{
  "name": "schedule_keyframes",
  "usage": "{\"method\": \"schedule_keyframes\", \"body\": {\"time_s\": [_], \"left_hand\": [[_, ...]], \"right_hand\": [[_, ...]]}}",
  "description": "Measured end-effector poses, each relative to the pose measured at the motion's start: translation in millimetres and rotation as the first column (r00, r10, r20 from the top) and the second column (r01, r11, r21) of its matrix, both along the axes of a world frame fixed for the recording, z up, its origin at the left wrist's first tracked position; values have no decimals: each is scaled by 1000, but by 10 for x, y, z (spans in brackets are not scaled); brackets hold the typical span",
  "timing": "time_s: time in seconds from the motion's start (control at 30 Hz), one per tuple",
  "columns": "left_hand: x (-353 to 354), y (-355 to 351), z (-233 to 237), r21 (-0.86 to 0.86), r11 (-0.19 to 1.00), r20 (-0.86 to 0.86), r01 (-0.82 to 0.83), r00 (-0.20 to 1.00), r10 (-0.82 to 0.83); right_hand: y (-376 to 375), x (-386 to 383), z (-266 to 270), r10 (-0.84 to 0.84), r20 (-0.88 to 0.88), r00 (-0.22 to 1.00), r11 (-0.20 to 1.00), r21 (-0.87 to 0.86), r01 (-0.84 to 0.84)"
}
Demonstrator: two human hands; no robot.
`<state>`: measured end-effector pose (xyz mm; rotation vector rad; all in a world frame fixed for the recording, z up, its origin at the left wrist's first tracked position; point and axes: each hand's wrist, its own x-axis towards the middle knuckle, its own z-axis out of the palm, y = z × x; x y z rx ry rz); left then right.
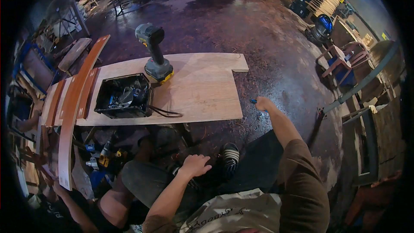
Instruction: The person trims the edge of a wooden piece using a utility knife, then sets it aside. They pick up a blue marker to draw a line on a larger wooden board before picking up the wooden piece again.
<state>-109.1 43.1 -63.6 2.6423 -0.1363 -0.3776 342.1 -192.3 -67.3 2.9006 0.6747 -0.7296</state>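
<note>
My right hand (265, 104) reaches forward past the right end of the wooden panel (205, 90). Its fingers are closed round a small blue-and-dark object (253, 101), whose kind is too small to make out. Above my knee, my left hand (196, 165) hangs with its fingers loosely stretched and nothing visible in it. A cordless drill (154, 54) stands upright on its battery on the panel. Beside it sits a black crate (124, 96) of small hardware and tools, with a strap hanging over its right side.
Reddish-brown boards (77, 90) lie across the panel's left end, where another person's arm (73, 203) reaches toward them. Power tools (105, 155) lie below the panel. A plastic chair (346, 58) stands at the right, and a metal pole (364, 82) slants there.
</note>
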Motion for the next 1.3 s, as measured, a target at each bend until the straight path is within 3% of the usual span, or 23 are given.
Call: {"method": "schedule_keyframes", "body": {"time_s": [0.13,0.2,0.23,0.3,0.4,0.53,0.63,0.7,0.83,1.03,1.1,1.3], "left_hand": [[30,6,9,2,1000,-13,1,1000,-1],[11,0,-6,14,1000,2,-1,1000,1],[-2,5,6,15,1000,-2,-1,1000,1],[10,8,45,15,1000,10,-1,1000,1],[2,9,14,13,1000,12,-5,1000,5],[-7,8,38,18,1000,-13,-10,1000,11],[-37,12,-102,14,999,111,-36,993,35],[-23,11,-77,8,999,91,-33,995,32],[-3,18,-55,8,1000,65,-16,998,16],[-14,16,-29,10,1000,73,-5,997,4],[3,6,72,21,1000,-22,4,1000,-3],[-4,0,29,-8,1000,17,-2,1000,2]], "right_hand": [[-23,113,-109,32,-1,1000,999,-19,-32],[-111,294,-384,184,42,982,979,-94,-180],[-83,216,-347,184,38,982,979,-93,-180],[16,-21,-85,-15,116,993,997,71,7],[116,-204,174,-125,0,992,992,8,125],[151,-155,183,-87,-12,996,996,-35,86],[97,-135,142,-88,49,995,996,-20,89],[21,-76,35,20,166,986,994,105,-37],[38,-132,123,62,265,962,993,85,-88],[41,-251,257,78,380,922,970,186,-158],[45,-289,322,118,418,901,968,153,-198],[116,-387,474,0,384,923,978,194,-81]]}}
